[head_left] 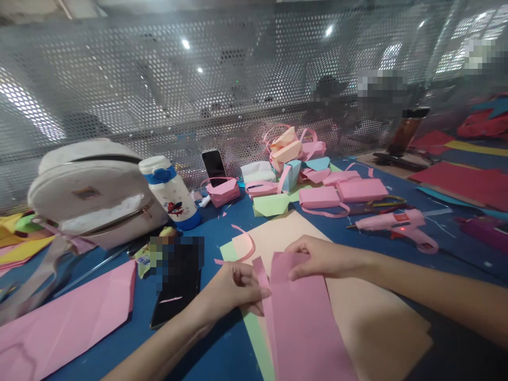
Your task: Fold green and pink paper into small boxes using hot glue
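- Left hand: fingers curled, thumb brought nearly to them, pinching a narrow pink strip at the left edge of the sheet. Whether strip and sheet are joined: cannot tell.
- Right hand: mostly closed, thumb laid over the upper part of the pink sheet, other fingers bent at its top edge, gripping it.
- Pink sheet position: in front of the person, over peach paper; lower end runs out of view. Pale green paper shows from beneath the peach on the left.
- Curved pink strip: just beyond the left hand, partly over the peach paper.
- Right side of the blue surface: pink glue gun, nozzle pointing left, small red light visible.
- Beyond the papers: small folded paper bags, including a pink one and a light green one.
- Left side: dark phone lying flat; folded pink paper; white-and-blue bottle upright beside a white backpack.
- Rear: perforated metal panel.
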Tool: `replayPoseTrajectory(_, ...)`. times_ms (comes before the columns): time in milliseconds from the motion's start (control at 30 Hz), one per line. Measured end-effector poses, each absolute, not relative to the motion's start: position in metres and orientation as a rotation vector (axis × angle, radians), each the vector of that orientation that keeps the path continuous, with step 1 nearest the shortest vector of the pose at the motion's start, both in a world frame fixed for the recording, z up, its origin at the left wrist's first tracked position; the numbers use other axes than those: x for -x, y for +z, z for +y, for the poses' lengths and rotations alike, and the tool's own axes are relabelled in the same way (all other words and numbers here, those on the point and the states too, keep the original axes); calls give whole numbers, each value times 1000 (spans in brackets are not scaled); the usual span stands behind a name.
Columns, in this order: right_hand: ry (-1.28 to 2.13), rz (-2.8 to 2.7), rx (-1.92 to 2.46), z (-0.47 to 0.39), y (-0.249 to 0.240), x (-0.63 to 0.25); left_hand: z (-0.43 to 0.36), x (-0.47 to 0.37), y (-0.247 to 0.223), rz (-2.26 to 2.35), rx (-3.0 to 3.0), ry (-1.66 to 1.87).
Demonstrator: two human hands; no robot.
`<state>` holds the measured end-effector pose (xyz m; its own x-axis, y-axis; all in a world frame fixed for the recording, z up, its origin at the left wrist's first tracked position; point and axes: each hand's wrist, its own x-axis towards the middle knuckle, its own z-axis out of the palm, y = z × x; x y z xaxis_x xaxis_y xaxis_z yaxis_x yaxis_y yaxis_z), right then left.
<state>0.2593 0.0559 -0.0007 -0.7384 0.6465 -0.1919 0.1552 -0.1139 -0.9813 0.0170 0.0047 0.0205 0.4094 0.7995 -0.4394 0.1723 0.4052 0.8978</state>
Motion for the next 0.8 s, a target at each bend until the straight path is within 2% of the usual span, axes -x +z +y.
replayPoseTrajectory(133, 2006, -1647, 821, 59, 1, -259, 7, -15, 15, 1063, -1083, 564)
replayPoseTrajectory(233, 2045, -1467, 784, 60, 7, -260, 9, -14, 10, 1064, -1032, 735)
replayPoseTrajectory(400, 1967, -1435, 772, 57, 8, -260, 13, -11, 5, 1076, -977, 933)
replayPoseTrajectory(800, 1851, -1405, 802, 54, -5, -251, 9, -15, 1, 1181, -1025, 1057)
